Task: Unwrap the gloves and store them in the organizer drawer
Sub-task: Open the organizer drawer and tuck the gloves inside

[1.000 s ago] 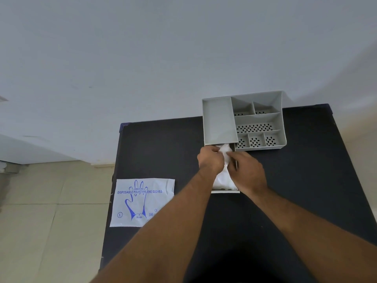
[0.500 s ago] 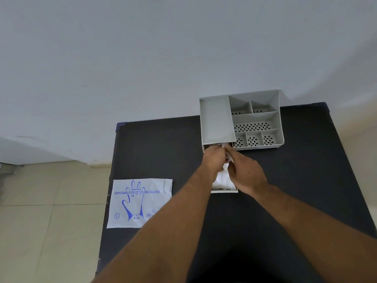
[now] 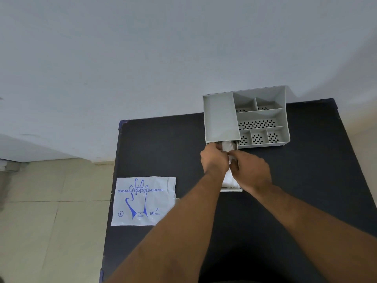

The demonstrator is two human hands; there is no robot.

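Note:
A grey organizer (image 3: 221, 117) with several compartments stands at the far side of the black table (image 3: 163, 144). Its drawer (image 3: 231, 189) is pulled out toward me from the left section. A white bundle of thin plastic gloves (image 3: 228, 145) lies in the drawer. My left hand (image 3: 214, 161) and my right hand (image 3: 252, 170) are both over the drawer with their fingers pinched on the gloves, pressing them in. Most of the drawer is hidden under my hands.
The flat glove wrapper (image 3: 142, 201), white with blue print, lies at the table's left edge and hangs partly over it. A pale wall rises behind the table. Tiled floor (image 3: 40, 221) shows to the left.
Both hands have shifted slightly toward the organizer, pushing the gloves' far end deeper under the organizer body. The wrapper has not moved.

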